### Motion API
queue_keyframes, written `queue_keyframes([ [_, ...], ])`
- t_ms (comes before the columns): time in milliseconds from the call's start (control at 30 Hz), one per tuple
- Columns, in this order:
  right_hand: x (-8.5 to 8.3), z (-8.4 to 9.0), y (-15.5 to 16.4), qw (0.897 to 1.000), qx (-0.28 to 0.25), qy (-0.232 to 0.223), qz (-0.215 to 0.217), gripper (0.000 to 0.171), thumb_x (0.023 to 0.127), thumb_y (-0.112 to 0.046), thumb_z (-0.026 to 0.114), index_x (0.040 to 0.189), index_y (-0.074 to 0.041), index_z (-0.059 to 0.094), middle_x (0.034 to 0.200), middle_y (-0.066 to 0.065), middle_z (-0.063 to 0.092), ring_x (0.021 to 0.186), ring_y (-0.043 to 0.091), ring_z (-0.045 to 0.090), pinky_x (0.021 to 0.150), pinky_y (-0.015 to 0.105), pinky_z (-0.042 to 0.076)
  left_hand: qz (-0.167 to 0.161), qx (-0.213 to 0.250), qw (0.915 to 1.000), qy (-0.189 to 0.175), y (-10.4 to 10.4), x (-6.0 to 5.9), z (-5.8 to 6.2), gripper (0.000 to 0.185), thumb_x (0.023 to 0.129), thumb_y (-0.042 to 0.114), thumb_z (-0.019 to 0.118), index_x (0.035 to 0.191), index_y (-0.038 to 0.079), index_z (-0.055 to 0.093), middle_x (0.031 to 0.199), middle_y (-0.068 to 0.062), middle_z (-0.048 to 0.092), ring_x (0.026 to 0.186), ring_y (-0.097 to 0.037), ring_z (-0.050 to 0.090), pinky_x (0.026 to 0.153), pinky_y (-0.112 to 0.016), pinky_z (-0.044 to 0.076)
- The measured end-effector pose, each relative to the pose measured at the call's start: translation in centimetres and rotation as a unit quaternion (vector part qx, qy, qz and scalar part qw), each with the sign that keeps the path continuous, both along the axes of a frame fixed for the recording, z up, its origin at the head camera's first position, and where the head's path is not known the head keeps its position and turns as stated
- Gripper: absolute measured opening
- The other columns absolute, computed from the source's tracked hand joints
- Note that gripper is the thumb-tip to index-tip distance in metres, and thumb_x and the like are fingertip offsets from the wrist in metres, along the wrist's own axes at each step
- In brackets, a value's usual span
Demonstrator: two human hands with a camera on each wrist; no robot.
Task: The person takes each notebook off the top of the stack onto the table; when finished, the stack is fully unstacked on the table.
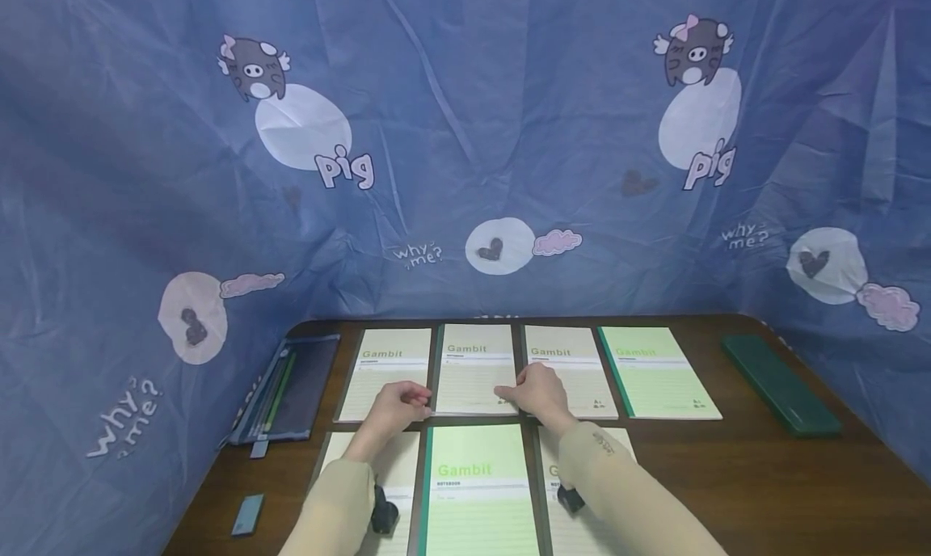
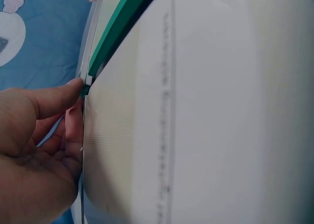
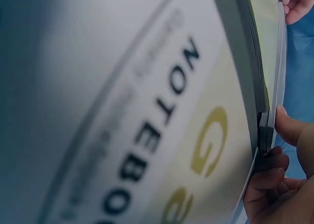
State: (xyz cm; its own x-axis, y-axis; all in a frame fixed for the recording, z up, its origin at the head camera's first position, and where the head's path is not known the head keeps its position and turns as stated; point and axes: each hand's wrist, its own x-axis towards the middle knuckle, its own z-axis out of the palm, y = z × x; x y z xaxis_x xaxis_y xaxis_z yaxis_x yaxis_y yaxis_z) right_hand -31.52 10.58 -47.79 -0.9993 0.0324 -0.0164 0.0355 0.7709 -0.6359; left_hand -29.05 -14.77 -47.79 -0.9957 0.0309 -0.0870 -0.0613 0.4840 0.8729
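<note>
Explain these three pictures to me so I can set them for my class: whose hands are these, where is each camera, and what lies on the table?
No machine here: a person works with two bare hands. The wide picture comes from a camera on the head, looking down at a brown table inside a blue printed cloth. The two close, blurry pictures come from cameras on the wrists.

On the table lie seven Gambit notebooks in two rows, a dark zip pouch on the left, a green case on the right, and a small blue block near the front edge.

The left hand and right hand pinch the near corners of the middle notebook in the far row. The wrist views show fingertips at its edges.
</note>
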Motion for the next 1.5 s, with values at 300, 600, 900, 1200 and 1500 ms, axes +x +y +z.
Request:
queue_keyframes([
  [300,-0.3,0.0,-0.1,1.0,-0.014,-0.003,-0.007,0.033,0.079,-0.037,0.082,0.077,-0.007,0.068,0.064,0.001,0.062,0.059,0.016,0.054,0.053,0.028,0.044,-0.001,0.002,1.0,0.001,-0.1,0.0,-0.1,0.025,0.082,0.0,0.075,0.106,-0.002,0.07,0.093,-0.007,0.067,0.086,-0.019,0.061,0.079,-0.036,0.052],
  [600,-0.7,-0.1,0.1,0.996,-0.085,-0.016,-0.019,0.037,0.085,-0.032,0.076,0.097,0.001,0.065,0.074,0.006,0.065,0.063,0.018,0.061,0.06,0.031,0.051,-0.001,0.003,0.9999,0.01,-0.1,-0.2,-0.4,0.025,0.081,-0.002,0.076,0.105,-0.002,0.07,0.092,-0.006,0.066,0.085,-0.019,0.06,0.08,-0.037,0.051],
  [900,-0.6,0.4,0.2,0.98,-0.193,-0.03,-0.022,0.04,0.091,-0.017,0.069,0.117,0.012,0.059,0.089,0.015,0.068,0.053,0.014,0.067,0.056,0.028,0.058,-0.005,0.005,0.9999,0.012,-0.2,-0.2,-0.4,0.023,0.082,0.0,0.075,0.105,-0.002,0.07,0.091,-0.006,0.067,0.085,-0.019,0.061,0.08,-0.037,0.052],
  [1200,0.1,1.3,1.9,0.973,-0.224,-0.046,-0.024,0.045,0.095,-0.018,0.066,0.131,0.007,0.053,0.1,0.016,0.068,0.059,0.015,0.068,0.07,0.033,0.059,0.0,0.004,0.9999,0.011,-0.2,-0.2,-0.5,0.025,0.081,-0.002,0.075,0.105,-0.002,0.07,0.091,-0.007,0.067,0.084,-0.019,0.06,0.08,-0.037,0.051],
  [1500,1.8,1.9,5.4,0.963,-0.258,-0.068,-0.042,0.044,0.096,-0.02,0.066,0.132,0.003,0.055,0.101,0.013,0.069,0.079,0.02,0.069,0.069,0.033,0.058,0.004,0.005,1.0,0.002,-0.2,-0.3,-0.4,0.026,0.08,-0.002,0.076,0.105,-0.001,0.07,0.092,-0.007,0.067,0.085,-0.019,0.061,0.082,-0.037,0.051],
])
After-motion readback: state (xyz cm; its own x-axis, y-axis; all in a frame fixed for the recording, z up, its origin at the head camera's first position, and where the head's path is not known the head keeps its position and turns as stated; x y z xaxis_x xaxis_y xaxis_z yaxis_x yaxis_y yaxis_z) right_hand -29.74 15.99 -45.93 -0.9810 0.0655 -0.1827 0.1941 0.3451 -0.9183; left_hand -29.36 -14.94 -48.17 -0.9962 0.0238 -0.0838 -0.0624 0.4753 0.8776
